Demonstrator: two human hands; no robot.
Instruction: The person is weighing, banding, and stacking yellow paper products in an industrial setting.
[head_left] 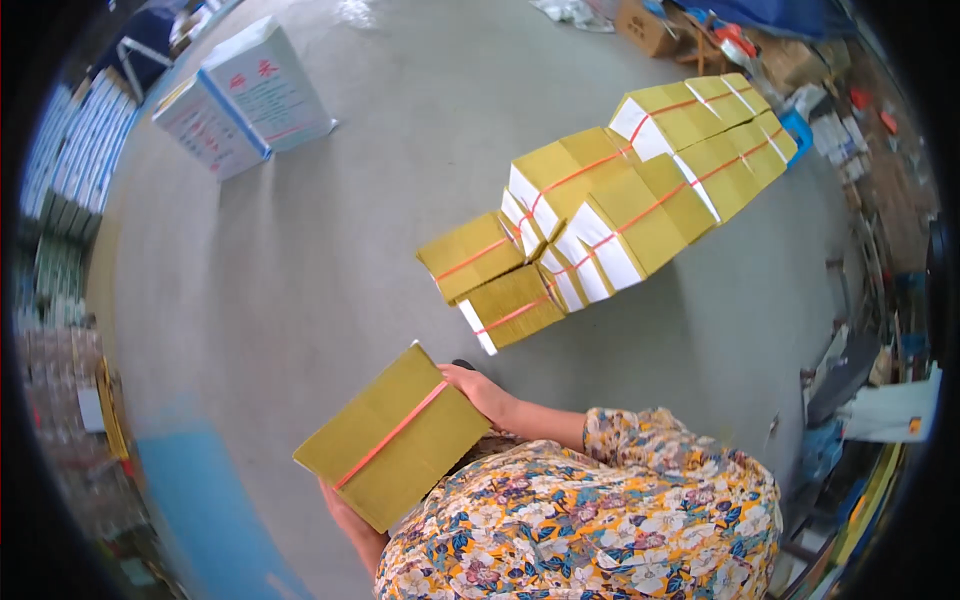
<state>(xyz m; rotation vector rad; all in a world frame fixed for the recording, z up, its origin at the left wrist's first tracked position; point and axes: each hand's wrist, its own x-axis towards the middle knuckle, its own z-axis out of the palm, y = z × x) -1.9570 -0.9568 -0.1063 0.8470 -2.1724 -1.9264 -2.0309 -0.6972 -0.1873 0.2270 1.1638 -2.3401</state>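
Note:
Between my two hands is a bundle (380, 450) with a flat olive-yellow top and one red strap across it. My right hand (482, 393) grips its right end, with the fingers curling under the edge. At the opposite, lower left end my left hand (345, 512) holds it, and most of those fingers are hidden beneath. In front of me to the right stand several similar strapped bundles (505, 310) in a double row, olive-yellow with white paper edges, leading away to the far right.
Two white boxes (268, 90) with red writing stand on the grey floor (350, 250) at the far left. Stacked packs (90, 150) line the left side. Cardboard boxes (648, 28) and mixed clutter lie at the far right. A blue patch (205, 510) marks the floor lower left.

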